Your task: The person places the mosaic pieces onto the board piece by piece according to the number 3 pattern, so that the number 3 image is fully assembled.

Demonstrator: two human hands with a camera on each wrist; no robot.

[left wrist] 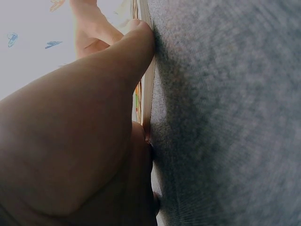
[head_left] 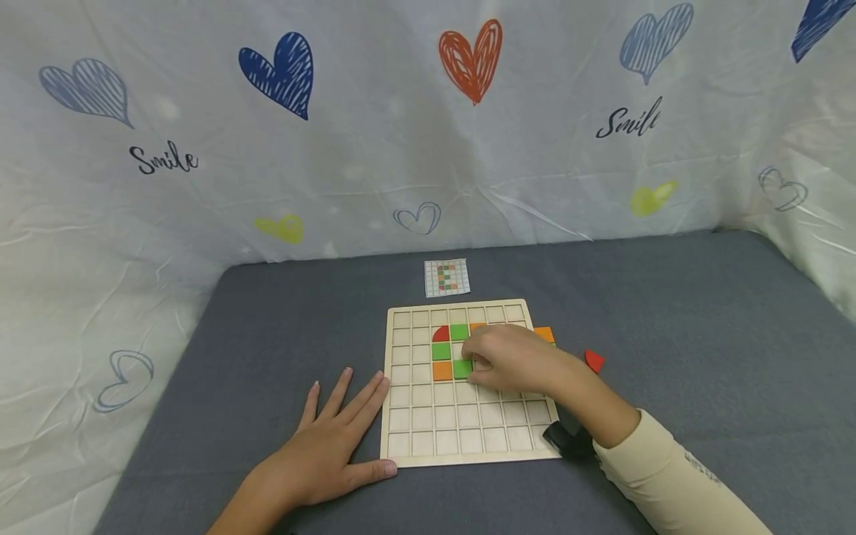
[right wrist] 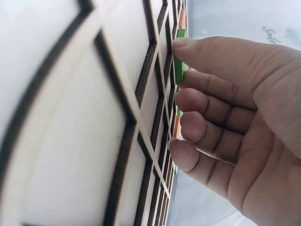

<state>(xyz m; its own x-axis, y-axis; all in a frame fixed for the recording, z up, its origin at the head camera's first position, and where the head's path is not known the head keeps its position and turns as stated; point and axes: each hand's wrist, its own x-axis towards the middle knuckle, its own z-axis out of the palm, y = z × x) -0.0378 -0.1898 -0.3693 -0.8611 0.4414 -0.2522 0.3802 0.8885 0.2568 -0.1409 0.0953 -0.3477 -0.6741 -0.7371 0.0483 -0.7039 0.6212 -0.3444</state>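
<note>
A pale wooden grid board [head_left: 468, 446] lies on the grey cloth. My right hand [head_left: 511, 357] reaches over it from the right, thumb and index finger pinching a green square tile [right wrist: 179, 63] at its edges, low in a cell. Beside that tile in the head view is an orange square [head_left: 442, 371]; above it are a green square [head_left: 441, 351] and a red quarter-circle [head_left: 441, 334]. Another green square [head_left: 459, 332] and a partly covered orange tile [head_left: 478, 326] continue the top row. My left hand [head_left: 328, 453] lies spread, fingertips and thumb against the board's left edge.
A small printed card [head_left: 447, 277] with a coloured grid pattern lies behind the board. Past the board's right edge, partly behind my right arm, are an orange square [head_left: 544, 334] and a red quarter-circle [head_left: 594, 360]. A white curtain with hearts hangs behind.
</note>
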